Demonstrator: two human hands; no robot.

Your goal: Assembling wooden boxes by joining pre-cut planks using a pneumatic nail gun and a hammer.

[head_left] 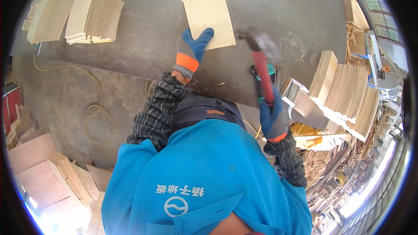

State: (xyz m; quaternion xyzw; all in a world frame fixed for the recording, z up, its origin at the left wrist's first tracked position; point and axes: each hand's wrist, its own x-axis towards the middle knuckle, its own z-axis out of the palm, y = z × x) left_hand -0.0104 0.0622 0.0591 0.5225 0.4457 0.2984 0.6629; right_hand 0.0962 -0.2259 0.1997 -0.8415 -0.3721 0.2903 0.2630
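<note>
Blue garment [196,161] fills bottom centre; left hand [192,50] pinches pale board [207,8], upper centre, in its fingers; right hand [274,119], fingers curled, grips red-handled hammer [261,67], centre-right

Board [207,8] on table [283,4], panel stacks [101,15] left of it, hammer [262,72] to its right

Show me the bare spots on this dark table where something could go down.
The dark table is bare between the left wood stacks and the pale board, and again right of that board, beyond the hammer. It's crowded toward the right hand, with the green tool and right-side wood stacks close by.
</note>
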